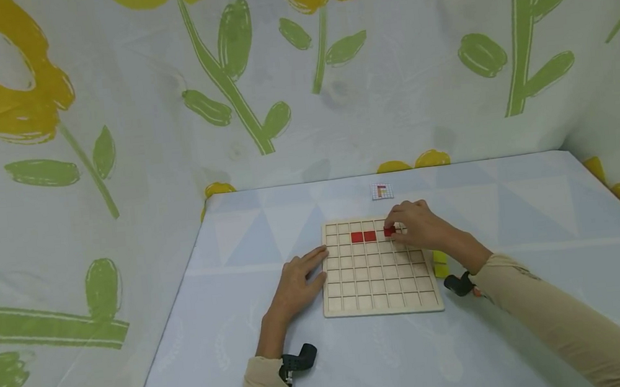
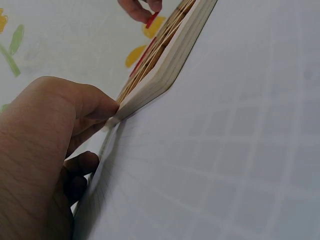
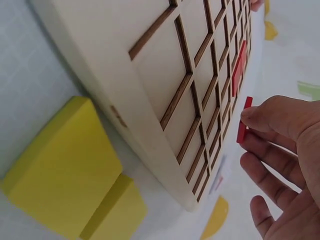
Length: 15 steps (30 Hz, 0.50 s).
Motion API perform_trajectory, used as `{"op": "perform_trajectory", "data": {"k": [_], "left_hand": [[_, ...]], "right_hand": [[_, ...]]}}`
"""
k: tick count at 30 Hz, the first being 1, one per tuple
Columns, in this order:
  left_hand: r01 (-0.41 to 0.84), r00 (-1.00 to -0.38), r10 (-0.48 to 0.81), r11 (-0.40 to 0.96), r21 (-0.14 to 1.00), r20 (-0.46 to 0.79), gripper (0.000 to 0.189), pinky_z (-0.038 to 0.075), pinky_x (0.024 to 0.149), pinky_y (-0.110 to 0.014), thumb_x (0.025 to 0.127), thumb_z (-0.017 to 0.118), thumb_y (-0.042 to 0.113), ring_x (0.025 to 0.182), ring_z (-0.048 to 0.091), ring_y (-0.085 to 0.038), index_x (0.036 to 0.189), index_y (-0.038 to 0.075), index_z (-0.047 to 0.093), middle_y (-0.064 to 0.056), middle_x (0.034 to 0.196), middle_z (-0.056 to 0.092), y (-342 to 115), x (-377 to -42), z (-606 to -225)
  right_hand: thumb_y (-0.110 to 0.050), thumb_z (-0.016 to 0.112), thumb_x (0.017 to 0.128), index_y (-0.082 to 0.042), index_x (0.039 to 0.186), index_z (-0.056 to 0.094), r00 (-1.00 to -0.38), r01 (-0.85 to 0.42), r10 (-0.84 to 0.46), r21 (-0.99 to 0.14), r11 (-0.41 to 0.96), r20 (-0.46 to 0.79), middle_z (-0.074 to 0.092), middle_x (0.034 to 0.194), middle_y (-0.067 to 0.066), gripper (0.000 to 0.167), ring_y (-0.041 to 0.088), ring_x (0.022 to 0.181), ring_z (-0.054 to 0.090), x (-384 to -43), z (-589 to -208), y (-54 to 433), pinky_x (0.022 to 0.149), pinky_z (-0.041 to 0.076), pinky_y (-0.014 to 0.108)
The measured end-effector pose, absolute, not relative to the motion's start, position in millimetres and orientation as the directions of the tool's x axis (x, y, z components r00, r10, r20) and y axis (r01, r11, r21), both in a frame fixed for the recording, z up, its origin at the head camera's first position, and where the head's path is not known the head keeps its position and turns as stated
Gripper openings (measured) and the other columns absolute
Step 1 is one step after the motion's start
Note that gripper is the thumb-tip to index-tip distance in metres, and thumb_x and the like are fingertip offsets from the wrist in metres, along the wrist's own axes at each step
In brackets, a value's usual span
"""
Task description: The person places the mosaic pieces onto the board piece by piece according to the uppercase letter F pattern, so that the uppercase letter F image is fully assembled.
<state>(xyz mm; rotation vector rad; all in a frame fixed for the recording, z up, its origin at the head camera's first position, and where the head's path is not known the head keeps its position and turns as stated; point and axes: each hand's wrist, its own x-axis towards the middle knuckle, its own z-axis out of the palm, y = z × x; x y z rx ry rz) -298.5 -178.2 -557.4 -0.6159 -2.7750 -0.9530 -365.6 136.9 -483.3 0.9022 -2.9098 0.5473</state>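
Observation:
A square wooden grid board (image 1: 379,304) lies on the table. Two red square tiles (image 1: 363,237) sit side by side in cells of a row near its far edge. My right hand (image 1: 421,226) pinches another red tile (image 3: 244,119) between thumb and fingers, above the same row and right of the other two. In the right wrist view this tile appears tilted and raised off the grid. My left hand (image 1: 296,285) rests at the board's left edge, fingers extended and fingertips touching the rim (image 2: 145,90).
Behind the board lies a small card (image 1: 382,191) printed with a coloured grid pattern. Yellow blocks (image 3: 65,165) stand beside the board's right edge, partly below my right wrist. A flower-patterned cloth (image 1: 370,119) hangs behind the table.

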Motion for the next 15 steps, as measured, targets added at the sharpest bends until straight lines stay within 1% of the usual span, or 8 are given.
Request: {"op": "perform_trajectory", "data": {"k": [3, 9, 15], "left_hand": [[0.418, -0.909, 0.329, 0.715, 0.56, 0.257, 0.047, 0.036, 0.097, -0.046, 0.099, 0.06, 0.026, 0.136, 0.046, -0.017, 0.146, 0.02, 0.055, 0.013, 0.151, 0.046, -178.6, -298.0, -557.6], [0.421, -0.907, 0.331, 0.72, 0.552, 0.26, 0.047, 0.036, 0.091, -0.042, 0.099, 0.06, 0.027, 0.129, 0.051, -0.018, 0.145, 0.022, 0.056, 0.015, 0.151, 0.046, -179.1, -299.2, -558.6], [0.423, -0.906, 0.331, 0.722, 0.548, 0.264, 0.047, 0.037, 0.093, -0.043, 0.099, 0.059, 0.027, 0.133, 0.049, -0.017, 0.145, 0.021, 0.056, 0.014, 0.151, 0.046, -179.4, -299.4, -558.6]], "right_hand": [[-0.014, 0.08, 0.086, -0.011, 0.1, 0.077, -0.821, -0.569, -0.551, -0.31, 0.762, 0.152, 0.07, 0.102, 0.002, 0.015, 0.028, 0.104, 0.058, -367.6, -484.7, 133.8, 0.095, 0.033, 0.055], [-0.015, 0.081, 0.085, -0.01, 0.099, 0.077, -0.808, -0.587, -0.567, -0.298, 0.752, 0.162, 0.07, 0.101, 0.002, 0.015, 0.027, 0.101, 0.059, -370.7, -488.1, 129.0, 0.093, 0.034, 0.055], [-0.012, 0.081, 0.084, -0.01, 0.1, 0.076, -0.797, -0.602, -0.584, -0.278, 0.748, 0.155, 0.07, 0.102, 0.002, 0.017, 0.027, 0.101, 0.058, -372.3, -489.1, 126.1, 0.092, 0.034, 0.056]]}}
